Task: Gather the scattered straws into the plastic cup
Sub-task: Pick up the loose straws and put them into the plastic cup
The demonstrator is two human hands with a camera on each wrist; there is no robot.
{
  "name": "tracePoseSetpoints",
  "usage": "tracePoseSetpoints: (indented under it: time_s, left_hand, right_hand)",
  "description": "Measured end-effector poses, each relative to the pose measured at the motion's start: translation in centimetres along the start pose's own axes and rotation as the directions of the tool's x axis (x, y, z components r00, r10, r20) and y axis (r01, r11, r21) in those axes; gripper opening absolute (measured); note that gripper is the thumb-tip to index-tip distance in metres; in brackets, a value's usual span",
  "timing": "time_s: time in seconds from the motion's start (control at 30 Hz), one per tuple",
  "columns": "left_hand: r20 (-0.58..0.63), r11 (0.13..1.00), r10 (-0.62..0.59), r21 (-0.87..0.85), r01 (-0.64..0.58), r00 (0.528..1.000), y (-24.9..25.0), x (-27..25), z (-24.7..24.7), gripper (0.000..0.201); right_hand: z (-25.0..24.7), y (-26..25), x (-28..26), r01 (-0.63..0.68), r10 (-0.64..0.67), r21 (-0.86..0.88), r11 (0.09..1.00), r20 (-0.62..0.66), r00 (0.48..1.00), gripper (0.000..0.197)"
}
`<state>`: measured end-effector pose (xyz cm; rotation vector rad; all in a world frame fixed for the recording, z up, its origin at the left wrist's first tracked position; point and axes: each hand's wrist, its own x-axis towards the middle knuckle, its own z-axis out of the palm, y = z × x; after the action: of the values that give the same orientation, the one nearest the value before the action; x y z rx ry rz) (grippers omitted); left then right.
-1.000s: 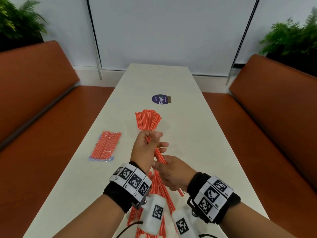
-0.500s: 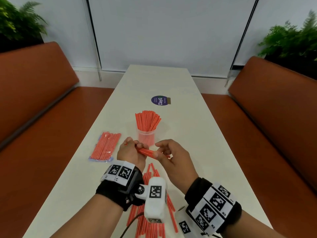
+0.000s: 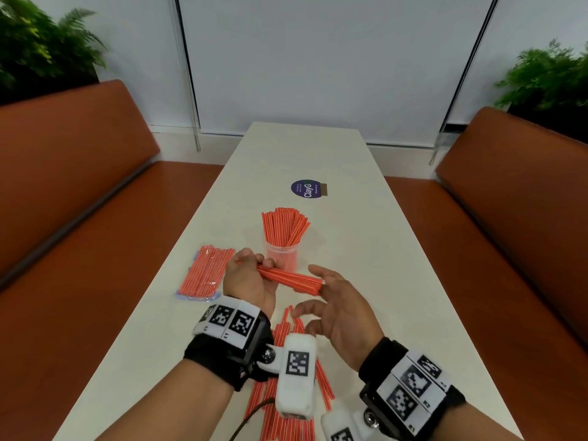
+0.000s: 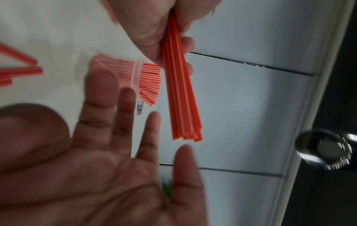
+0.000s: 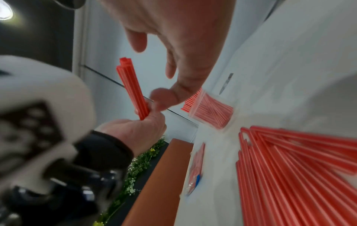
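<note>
Our left hand [image 3: 246,281] curls its fingers round a small bundle of red straws [image 3: 289,279], gripping it at one end so that the rest juts out to the right, nearly level, above the table [image 3: 375,249]. From the left wrist view the same bundle [image 4: 180,94] runs out of the closed palm with its free ends fanned slightly. Our right hand [image 3: 339,308] holds nothing: the fingers are spread and relaxed, the palm turned toward the bundle's free end, and the fingertips [image 4: 185,150] sit just beside that end; in the wrist view there is a thin gap, so we cannot call it touching.

The plastic cup [image 3: 282,256] stands upright on the table just beyond our left hand, already packed with straws that fan out above its rim. More loose straws [image 3: 286,405] lie scattered on the table close to us, partly under our wrists. To the left of the cup lies a flat clear packet of straws [image 3: 205,272].

Farther along the pale table is a round purple sticker [image 3: 307,190]. Orange-brown benches [image 3: 73,173] run along both sides, a white panelled wall [image 3: 318,58] closes the far end, and green plants [image 3: 41,43] sit behind each bench back. Both wrist views are blurred.
</note>
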<state>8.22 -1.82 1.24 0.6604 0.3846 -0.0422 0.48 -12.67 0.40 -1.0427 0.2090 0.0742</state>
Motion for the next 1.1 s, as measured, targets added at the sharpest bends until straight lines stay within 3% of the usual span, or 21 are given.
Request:
tracePoseSetpoints:
  time_s: [0.1,0.27,0.37,0.43,0.5,0.57,0.63,0.7,0.83,0.97,1.03,1.1]
  left_hand:
    - [0.067,0.978,0.09,0.181,-0.101,0.994,-0.8,-0.5,0.3,0.023]
    - [0.193,0.948,0.122,0.267,-0.172,0.974,-1.0,0.1,1.1,0.018]
    - [0.249,0.878,0.166,0.404,-0.258,0.954,-0.4,1.8,2.0,0.007]
    - [0.246,0.793,0.226,0.515,-0.325,0.943,0.5,3.9,2.2,0.015]
    - [0.244,0.673,0.263,0.647,-0.359,0.933,1.7,6.3,2.3,0.027]
    - [0.293,0.465,0.223,0.807,-0.365,0.93,2.5,8.6,1.9,0.036]
    - [0.341,0.195,0.097,0.915,-0.354,0.935,2.5,10.3,1.4,0.045]
    - [0.352,0.05,-0.009,0.935,-0.351,0.936,1.8,11.2,0.9,0.052]
    - [0.34,0.129,-0.049,0.934,-0.332,0.939,0.6,11.6,0.6,0.049]
    - [0.33,0.149,-0.042,0.935,-0.321,0.943,0.4,11.8,0.5,0.048]
    - [0.32,0.169,-0.031,0.936,-0.31,0.947,0.5,11.7,0.5,0.048]
    - [0.299,0.191,-0.033,0.939,-0.288,0.954,0.6,11.5,0.4,0.05]
  right_hand:
    - [0.5,-0.5,0.2,-0.033,0.038,-0.067,0.997,0.067,0.997,0.026]
    - [0.2,-1.8,2.6,0.079,-0.106,-0.214,0.973,-0.117,0.987,0.009]
    - [0.6,-4.0,4.6,0.134,-0.175,-0.264,0.955,-0.138,0.975,0.008]
    - [0.7,-6.3,6.5,0.164,-0.234,-0.389,0.907,-0.139,0.962,0.009]
    - [0.7,-8.6,8.5,0.175,-0.298,-0.608,0.774,-0.107,0.949,0.011]
    - [0.7,-10.2,10.4,0.154,-0.29,-0.833,0.532,-0.008,0.957,0.01]
    - [0.9,-10.8,12.3,0.131,-0.181,-0.954,0.268,0.084,0.98,0.007]
    - [1.5,-10.7,14.2,0.108,-0.026,-0.991,0.073,0.106,0.994,0.007]
    - [3.2,-9.5,17.2,0.069,0.162,-0.995,-0.073,0.056,0.985,0.005]
    - [5.0,-7.7,17.8,0.133,0.255,-0.96,-0.248,0.068,0.965,0.025]
    - [5.0,-6.9,17.7,0.162,0.17,-0.938,-0.307,0.114,0.979,0.035]
    - [4.6,-6.9,16.9,0.115,-0.01,-0.971,-0.21,0.12,0.993,0.05]
